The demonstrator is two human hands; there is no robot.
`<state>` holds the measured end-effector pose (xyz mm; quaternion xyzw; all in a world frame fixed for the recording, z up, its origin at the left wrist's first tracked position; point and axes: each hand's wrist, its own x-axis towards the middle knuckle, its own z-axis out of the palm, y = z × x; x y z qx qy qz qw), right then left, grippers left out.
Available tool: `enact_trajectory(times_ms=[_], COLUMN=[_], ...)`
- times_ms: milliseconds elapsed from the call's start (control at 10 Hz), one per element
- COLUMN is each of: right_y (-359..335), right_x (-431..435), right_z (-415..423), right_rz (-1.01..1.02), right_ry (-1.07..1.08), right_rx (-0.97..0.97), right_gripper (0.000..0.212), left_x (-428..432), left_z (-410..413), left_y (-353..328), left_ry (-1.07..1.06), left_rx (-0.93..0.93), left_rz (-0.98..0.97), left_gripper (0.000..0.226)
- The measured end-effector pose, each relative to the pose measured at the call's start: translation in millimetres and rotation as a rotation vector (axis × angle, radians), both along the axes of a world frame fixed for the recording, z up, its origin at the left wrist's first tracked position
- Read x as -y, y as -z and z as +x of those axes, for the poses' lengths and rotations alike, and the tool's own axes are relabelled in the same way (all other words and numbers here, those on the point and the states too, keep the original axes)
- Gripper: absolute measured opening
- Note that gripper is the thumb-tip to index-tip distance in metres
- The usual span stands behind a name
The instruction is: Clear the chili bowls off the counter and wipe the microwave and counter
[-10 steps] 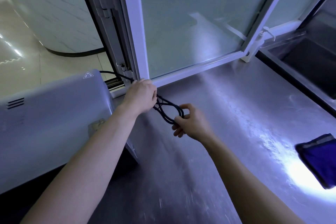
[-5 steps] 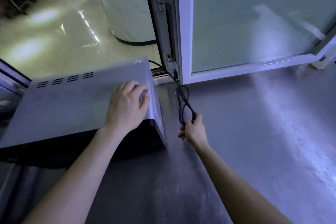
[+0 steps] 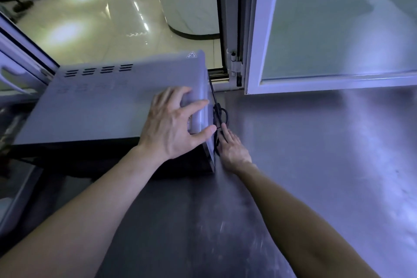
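Microwave: the microwave [image 3: 108,106] stood at 10 o'clock on the steel bench [image 3: 316,165], its vented top facing you and its dark front toward 6 o'clock.
Left hand: your left hand [image 3: 173,124] lay on the near right corner of the top. Its fingers were splayed flat and the thumb was set over the right edge, so it pressed rather than gripped.
Right hand: your right hand [image 3: 232,149] was low on the bench, just beside the microwave's 3 o'clock side. Its fingers were fairly straight and touched the black power cord [image 3: 222,115]. The thumb was hidden, so I cannot tell whether you pinched the cord.
Cord: it ran from the back corner at 12 o'clock down that side and looped just ahead of your fingertips.
Chili bowls: none showed on the visible bench, and I cannot tell whether they were cleared or simply out of frame.
Wiping: neither hand held anything to wipe with, and the bench toward 5 o'clock looked dull and streaked, so I judge the wiping unfinished.
Stage: you seemed to be tidying the cord while steadying the microwave, which I take as a side step.
Left to do: probably wiping both the microwave and the bench.
Surroundings: a frosted window [image 3: 338,29] stood at 1 o'clock.
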<state>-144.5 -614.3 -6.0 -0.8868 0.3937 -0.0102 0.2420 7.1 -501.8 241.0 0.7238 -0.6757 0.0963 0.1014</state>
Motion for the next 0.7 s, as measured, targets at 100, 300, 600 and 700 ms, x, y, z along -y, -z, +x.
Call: enact_trajectory(times_ms=[100, 300, 600, 700], right_y=[5.9, -1.4, -53.9, -83.5], right_x=[1.2, -5.4, 2.3, -17.2], right_z=[9.7, 14.4, 17.5, -13.7], right_rz=[-0.012, -0.083, -0.205, -0.206], right_ry=[0.029, 0.026, -0.074, -0.060], right_rx=[0.001, -0.118, -0.392, -0.289], right_gripper=[0.065, 0.073, 0.054, 0.027], left_x=[1.4, 3.2, 2.8, -0.2], left_z=[-1.7, -0.8, 0.9, 4.9], left_y=[1.2, 6.6, 8.3, 9.1], left_ry=[-0.011, -0.052, -0.018, -0.021], left_rx=[0.026, -0.029, -0.072, -0.061], left_rz=[-0.005, -0.056, -0.073, -0.085], left_gripper=[0.061, 0.044, 0.041, 0.043])
